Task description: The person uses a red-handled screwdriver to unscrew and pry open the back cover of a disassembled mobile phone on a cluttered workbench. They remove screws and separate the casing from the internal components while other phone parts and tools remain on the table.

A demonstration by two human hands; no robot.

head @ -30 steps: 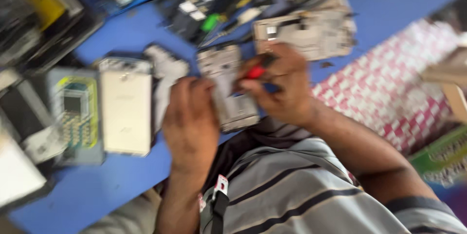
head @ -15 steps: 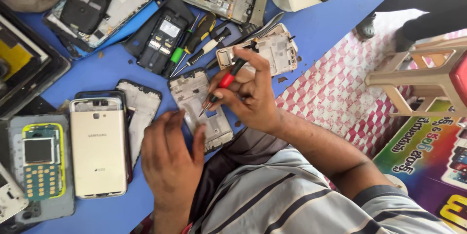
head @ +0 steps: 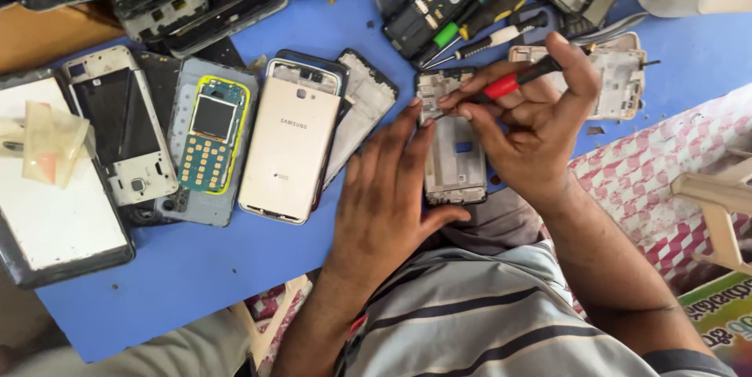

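Left hand (head: 388, 189) is now laid flat, fingers spread, on grey stripped phone frame (head: 453, 138), centre of blue tabletop (head: 196, 267); red-handled screwdriver (head: 513, 81) is pinched by right hand (head: 525, 122). Pink chequered floor (head: 642, 181) is seen at rt.

Phone frame (head: 454, 150) on table (head: 196, 267), near edge, right of centre. Left hand (head: 388, 197) on frame's left side; right hand (head: 525, 130) on its right, screwdriver (head: 521, 79) in it, tip at frame's far end. Left of frame: back cover (head: 362, 110), phone (head: 290, 138), keypad board (head: 210, 135), tablet (head: 55, 189) far left. Far of frame: loose screwdrivers (head: 486, 28). Second frame (head: 619, 79) right, beyond right hand.
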